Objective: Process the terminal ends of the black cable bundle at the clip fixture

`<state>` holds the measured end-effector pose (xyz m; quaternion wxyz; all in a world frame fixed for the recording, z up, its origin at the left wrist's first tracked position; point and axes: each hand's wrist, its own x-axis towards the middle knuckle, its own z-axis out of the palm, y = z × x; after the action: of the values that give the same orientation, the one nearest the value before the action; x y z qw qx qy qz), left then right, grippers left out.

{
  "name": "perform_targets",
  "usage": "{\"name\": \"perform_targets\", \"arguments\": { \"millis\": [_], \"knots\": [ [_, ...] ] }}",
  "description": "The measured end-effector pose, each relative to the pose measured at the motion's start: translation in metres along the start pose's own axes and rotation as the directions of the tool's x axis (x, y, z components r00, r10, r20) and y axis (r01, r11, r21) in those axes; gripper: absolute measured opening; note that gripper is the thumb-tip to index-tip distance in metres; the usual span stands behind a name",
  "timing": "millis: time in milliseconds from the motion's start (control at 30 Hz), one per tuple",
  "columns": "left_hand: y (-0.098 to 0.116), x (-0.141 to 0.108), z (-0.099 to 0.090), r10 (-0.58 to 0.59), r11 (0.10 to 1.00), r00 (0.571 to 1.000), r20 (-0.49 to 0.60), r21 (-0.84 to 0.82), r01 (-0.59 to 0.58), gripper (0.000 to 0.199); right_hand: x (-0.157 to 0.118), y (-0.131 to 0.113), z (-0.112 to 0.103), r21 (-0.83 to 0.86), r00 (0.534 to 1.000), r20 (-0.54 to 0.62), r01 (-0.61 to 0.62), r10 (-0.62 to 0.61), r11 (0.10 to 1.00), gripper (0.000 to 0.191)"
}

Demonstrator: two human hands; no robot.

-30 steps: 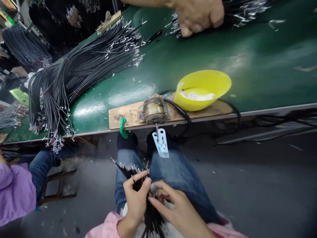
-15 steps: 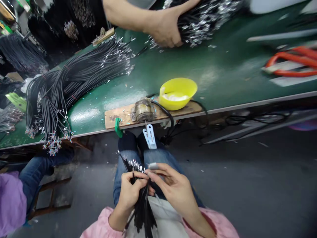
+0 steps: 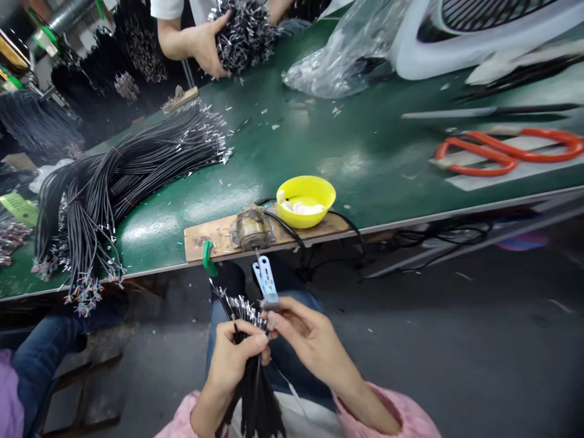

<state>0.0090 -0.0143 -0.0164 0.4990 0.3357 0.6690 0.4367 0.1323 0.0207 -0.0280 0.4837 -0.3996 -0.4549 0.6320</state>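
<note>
My left hand [image 3: 237,353] is closed around a bundle of black cables [image 3: 258,401], whose stripped silvery ends fan out above the fingers. At the bundle's right side, the thumb and fingers of my right hand [image 3: 310,340] pinch at a cable end; the tip itself is hidden. Grey covers show on some right fingertips. Just above my right fingertips a light blue clothespin [image 3: 266,281] hangs on the shaft of a small motor [image 3: 252,230]. That motor is fixed to a wooden board [image 3: 207,240] at the table edge.
A yellow bowl [image 3: 305,201] with white stuff stands on the board, beside a green clamp [image 3: 208,258]. Bundled black cables [image 3: 150,146] cover the table's left. Orange-handled scissors [image 3: 502,152], a plastic bag [image 3: 337,67] and a fan [image 3: 420,45] are right. A co-worker's hand [image 3: 207,45] holds another bundle.
My view has shifted, bringing the bag and fan into sight. The co-worker's cable bundle has moved left and up off the table. My hands stay together at the cable ends.
</note>
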Motion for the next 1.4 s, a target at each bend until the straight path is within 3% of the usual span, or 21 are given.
{"name": "perform_targets", "arguments": {
  "millis": [100,200,367,467,600,700,800,867,933,1067,1267,1400],
  "knots": [
    [0.001,0.001,-0.002,-0.011,0.998,0.999,0.052,-0.055,0.014,0.045,0.003,0.004,0.002,0.008,1.000,-0.010,0.007,-0.007,1.000,0.032],
    [0.000,0.003,-0.004,-0.012,0.997,0.998,0.055,-0.077,0.016,0.040,0.004,0.004,0.002,-0.107,0.990,-0.075,0.114,-0.122,0.988,0.031],
    [-0.001,0.006,-0.004,-0.012,0.997,0.999,0.045,-0.077,0.015,0.032,0.003,-0.005,-0.002,-0.374,0.980,0.039,0.195,-0.194,0.907,0.027],
    [-0.004,0.006,-0.002,-0.020,0.997,0.999,0.047,-0.072,0.023,0.030,0.004,-0.008,-0.001,-0.396,0.971,0.034,0.232,-0.239,0.888,0.030],
    [-0.006,0.008,-0.002,-0.014,0.998,0.998,0.058,-0.064,0.018,0.029,0.006,-0.007,0.004,-0.370,0.943,-0.077,0.276,-0.325,0.887,0.031],
    [-0.003,0.011,-0.002,0.009,0.998,0.996,0.089,-0.059,-0.003,0.030,0.004,-0.004,0.007,-0.248,0.955,-0.136,0.223,-0.262,0.943,0.030],
    [0.000,0.010,-0.001,0.035,0.999,0.992,0.123,-0.044,-0.030,0.035,0.002,0.002,0.007,0.040,0.998,-0.059,0.035,-0.033,0.999,0.032],
    [0.002,0.009,-0.001,0.045,0.999,0.989,0.143,-0.028,-0.041,0.039,0.002,0.007,0.006,0.198,0.995,0.012,-0.095,0.094,0.976,0.032],
    [0.004,0.008,-0.001,0.049,0.999,0.986,0.159,-0.011,-0.048,0.043,0.003,0.010,0.004,0.251,0.988,0.039,-0.154,0.149,0.956,0.032],
    [0.006,0.008,-0.004,0.052,0.998,0.982,0.182,0.011,-0.055,0.048,0.009,0.005,0.000,0.172,0.992,0.030,-0.123,0.120,0.977,0.038],
    [0.003,0.008,-0.010,0.058,0.998,0.982,0.179,0.010,-0.061,0.045,0.016,-0.012,0.001,0.026,0.994,0.107,-0.012,0.009,1.000,0.031],
    [-0.004,0.004,-0.006,0.084,0.996,0.988,0.130,0.017,-0.087,0.034,0.012,-0.007,0.007,-0.010,0.999,0.017,0.049,-0.048,0.999,0.031]
  ]
}}
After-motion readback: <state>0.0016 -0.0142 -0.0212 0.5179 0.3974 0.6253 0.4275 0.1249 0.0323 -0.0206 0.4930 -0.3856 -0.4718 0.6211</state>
